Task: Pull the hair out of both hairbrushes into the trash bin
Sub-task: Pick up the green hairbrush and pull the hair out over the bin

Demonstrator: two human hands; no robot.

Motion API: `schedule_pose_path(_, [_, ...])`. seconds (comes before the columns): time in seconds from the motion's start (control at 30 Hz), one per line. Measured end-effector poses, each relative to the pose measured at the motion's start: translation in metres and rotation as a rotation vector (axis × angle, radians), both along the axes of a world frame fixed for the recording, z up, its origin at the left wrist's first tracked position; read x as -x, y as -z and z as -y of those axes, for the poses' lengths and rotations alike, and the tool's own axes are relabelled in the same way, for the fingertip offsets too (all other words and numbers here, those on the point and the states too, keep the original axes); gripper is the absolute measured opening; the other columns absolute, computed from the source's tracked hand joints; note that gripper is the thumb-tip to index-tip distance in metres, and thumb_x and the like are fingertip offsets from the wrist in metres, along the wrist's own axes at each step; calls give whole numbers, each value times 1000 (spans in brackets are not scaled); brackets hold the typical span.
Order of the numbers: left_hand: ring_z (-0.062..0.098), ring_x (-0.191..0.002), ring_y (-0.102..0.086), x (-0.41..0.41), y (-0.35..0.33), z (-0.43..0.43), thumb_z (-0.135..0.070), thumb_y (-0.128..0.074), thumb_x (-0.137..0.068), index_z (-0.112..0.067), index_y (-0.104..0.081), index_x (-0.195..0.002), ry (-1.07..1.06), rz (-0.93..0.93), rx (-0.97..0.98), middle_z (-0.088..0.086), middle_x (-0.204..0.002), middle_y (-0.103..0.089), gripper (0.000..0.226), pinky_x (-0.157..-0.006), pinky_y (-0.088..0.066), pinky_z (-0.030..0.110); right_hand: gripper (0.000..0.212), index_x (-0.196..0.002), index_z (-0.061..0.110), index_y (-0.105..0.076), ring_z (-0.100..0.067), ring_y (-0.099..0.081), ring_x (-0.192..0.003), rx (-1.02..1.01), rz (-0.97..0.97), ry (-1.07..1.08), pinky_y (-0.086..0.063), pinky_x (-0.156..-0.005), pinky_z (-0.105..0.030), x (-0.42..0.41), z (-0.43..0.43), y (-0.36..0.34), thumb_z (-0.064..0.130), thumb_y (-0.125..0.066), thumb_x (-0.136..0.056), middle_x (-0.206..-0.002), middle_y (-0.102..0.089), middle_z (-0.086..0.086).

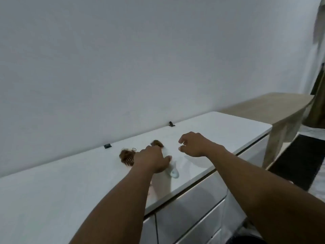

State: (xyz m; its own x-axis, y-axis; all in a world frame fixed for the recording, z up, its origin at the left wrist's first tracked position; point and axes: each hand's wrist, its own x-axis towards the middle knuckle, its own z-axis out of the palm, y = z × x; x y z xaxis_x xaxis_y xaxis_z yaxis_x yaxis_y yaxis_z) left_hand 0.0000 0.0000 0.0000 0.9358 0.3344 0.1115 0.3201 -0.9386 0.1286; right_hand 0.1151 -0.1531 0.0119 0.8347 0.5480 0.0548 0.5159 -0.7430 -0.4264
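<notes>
White tabletop [70, 182] against a bare wall [123, 59]. My left grip [153, 160] clamps the white hairbrush [173, 170]; hair clump [125, 156] at nine o'clock. Right grip [193, 144] hovers, fingers loosely apart.

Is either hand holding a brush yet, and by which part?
The left hand rests over the white hairbrush near its handle; a closed grip cannot be told. The right hand holds nothing.
</notes>
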Motion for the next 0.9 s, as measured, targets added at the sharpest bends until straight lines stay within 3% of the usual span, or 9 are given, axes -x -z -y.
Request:
schedule_pose_path(0.13, [26, -111, -62, -13, 8, 2, -75, -47, -85, -18, -58, -126, -81, -35, -27, 6, -122, -63, 71, -90, -50, 41, 44, -130, 27, -60, -20, -56, -121, 26, -45, 6, -45, -99, -32, -14, -7, 10, 42, -61, -89, -137, -58, -1])
schedule_pose_path(0.3, [26, -107, -61, -36, 11, 2, -59, -54, -85, -17, -57, -121, -104, -13, 66, 4, -107, -56, 55, -78, -42, 34, 40, -128, 24, -62, -20, -57, -120, 37, -69, 17, -45, -100, -31, -31, -13, 22, 39, -61, -91, -135, -59, -2])
schedule_pose_path(0.53, [27, -105, -62, -41, 13, 0, -49, -56, -87, -16, -59, -114, -125, 39, 67, 5, -114, -63, 43, -75, -39, 31, 40, -127, 25, -62, -22, -57, -120, 45, -75, 31, -46, -103, -33, -35, -9, 22, 41, -62, -91, -134, -60, -2])
schedule_pose_path(0.77, [25, -85, -55, -28, -4, 24, -41, -55, -88, -12, -53, -97, -59, 119, 241, 6, -99, -57, 30, -70, -43, 31, 44, -130, 23, -61, -24, -57, -121, 59, -43, 82, -46, -103, -36, -9, 30, -8, 42, -63, -91, -137, -58, -4])
schedule_pose_path(0.9, [25, -85, -56, -15, -19, 52, -43, -55, -88, -12, -52, -99, 51, 193, 297, 6, -96, -55, 33, -67, -42, 32, 43, -132, 21, -60, -25, -55, -124, 46, 2, 141, -45, -104, -36, 14, 68, -28, 39, -62, -93, -138, -57, -5])
